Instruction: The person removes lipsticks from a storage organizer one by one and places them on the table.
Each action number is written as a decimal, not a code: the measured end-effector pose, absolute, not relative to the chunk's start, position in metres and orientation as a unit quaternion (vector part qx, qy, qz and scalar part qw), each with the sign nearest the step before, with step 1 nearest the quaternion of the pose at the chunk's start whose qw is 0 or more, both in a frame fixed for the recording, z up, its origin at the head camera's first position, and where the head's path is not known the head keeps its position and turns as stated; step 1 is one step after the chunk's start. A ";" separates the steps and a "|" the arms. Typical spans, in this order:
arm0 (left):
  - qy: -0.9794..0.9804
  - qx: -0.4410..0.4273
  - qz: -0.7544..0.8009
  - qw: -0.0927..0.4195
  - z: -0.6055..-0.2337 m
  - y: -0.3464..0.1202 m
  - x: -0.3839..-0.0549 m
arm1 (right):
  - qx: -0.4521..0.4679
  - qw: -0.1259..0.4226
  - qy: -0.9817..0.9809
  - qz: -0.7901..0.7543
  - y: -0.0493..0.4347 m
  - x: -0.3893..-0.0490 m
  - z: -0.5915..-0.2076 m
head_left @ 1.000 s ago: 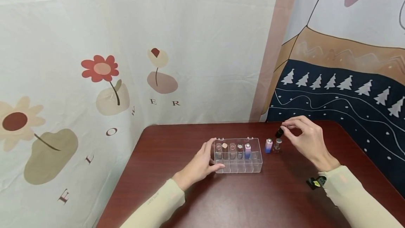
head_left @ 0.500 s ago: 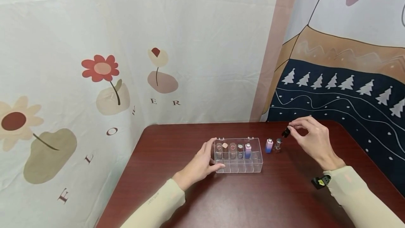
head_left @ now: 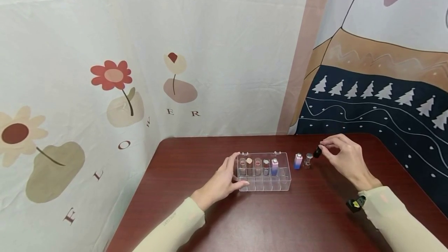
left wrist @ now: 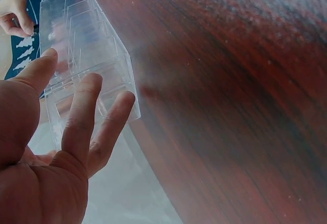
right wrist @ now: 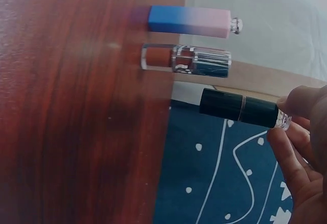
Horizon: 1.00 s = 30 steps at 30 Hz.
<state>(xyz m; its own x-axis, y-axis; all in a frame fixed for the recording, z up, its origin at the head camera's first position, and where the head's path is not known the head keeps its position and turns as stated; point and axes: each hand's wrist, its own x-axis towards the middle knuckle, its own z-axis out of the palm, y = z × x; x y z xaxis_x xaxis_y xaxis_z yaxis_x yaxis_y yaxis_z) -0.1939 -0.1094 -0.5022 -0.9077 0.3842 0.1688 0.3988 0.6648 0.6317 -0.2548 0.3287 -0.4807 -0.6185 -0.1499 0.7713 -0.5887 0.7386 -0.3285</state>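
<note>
In the head view my left hand [head_left: 217, 184] grips the left end of a clear compartment box [head_left: 264, 184], thumb at the front and fingers toward the back. Several lipsticks stand in its back row, among them a pink-and-blue one [head_left: 274, 167]. My right hand [head_left: 344, 160] pinches a black lipstick tube [right wrist: 240, 106] by its clear end, fingertips and thumb together. It hangs to the right of a clear lip gloss tube [right wrist: 184, 60] with a silvery cap. Beside that, a second pink-and-blue lipstick [right wrist: 189, 20] stands upright on the table.
The reddish-brown table [head_left: 245, 221] runs to a pale flower-printed curtain [head_left: 217, 49] behind. A dark blue cloth with white trees [head_left: 364, 104] hangs at the right, close to the table's edge. The box's front row shows bare compartments.
My right hand has moved right, away from above the lip gloss tube, then lowered the black lipstick tube toward the table. My left hand stays on the box.
</note>
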 end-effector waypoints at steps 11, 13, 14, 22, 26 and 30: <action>-0.914 -0.217 -0.343 0.013 -0.503 -0.110 -0.194 | 0.228 0.366 -0.859 0.277 0.329 -0.255 -0.493; -0.915 -0.217 -0.341 0.015 -0.503 -0.109 -0.193 | 0.229 0.363 -0.860 0.276 0.329 -0.254 -0.495; -0.915 -0.217 -0.341 0.015 -0.503 -0.109 -0.193 | 0.230 0.363 -0.860 0.276 0.329 -0.254 -0.495; -0.914 -0.221 -0.339 0.022 -0.502 -0.109 -0.193 | 0.238 0.355 -0.862 0.273 0.329 -0.253 -0.501; -0.913 -0.218 -0.343 0.018 -0.502 -0.109 -0.193 | 0.237 0.346 -0.866 0.274 0.329 -0.252 -0.504; -0.914 -0.218 -0.343 0.016 -0.503 -0.109 -0.193 | 0.234 0.334 -0.871 0.274 0.329 -0.251 -0.506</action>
<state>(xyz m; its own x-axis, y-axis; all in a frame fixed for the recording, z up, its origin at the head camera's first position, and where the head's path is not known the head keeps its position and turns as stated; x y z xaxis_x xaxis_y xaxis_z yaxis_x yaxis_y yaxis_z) -0.1928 -0.1090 -0.5028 -0.9045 0.3873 0.1787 0.4092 0.6696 0.6198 -0.2510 0.3286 -0.5056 -0.6679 -0.2247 0.7096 -0.5909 0.7398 -0.3219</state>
